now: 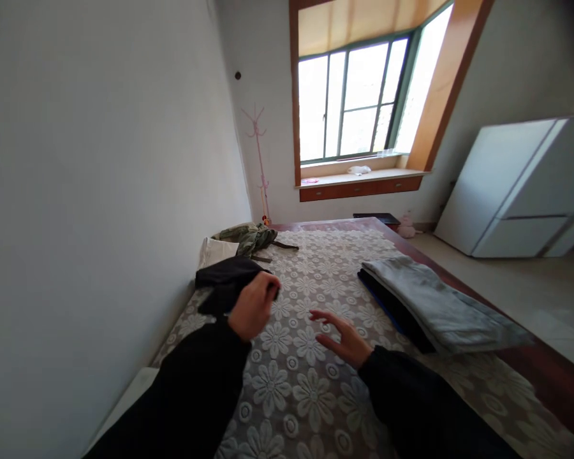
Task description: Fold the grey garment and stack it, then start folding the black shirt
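A person's left hand (256, 305) grips a dark garment (227, 277) between bent fingers, the cloth trailing off to the left of them over a flower-patterned cover (313, 395). The right hand (340, 336), its fingers apart and free, hovers nearby. To the right of those fingers lies a folded grey garment (425, 299) atop darker cloth (395, 309); beyond the left fingers rest an olive item (253, 239) and a white cloth (215, 252).
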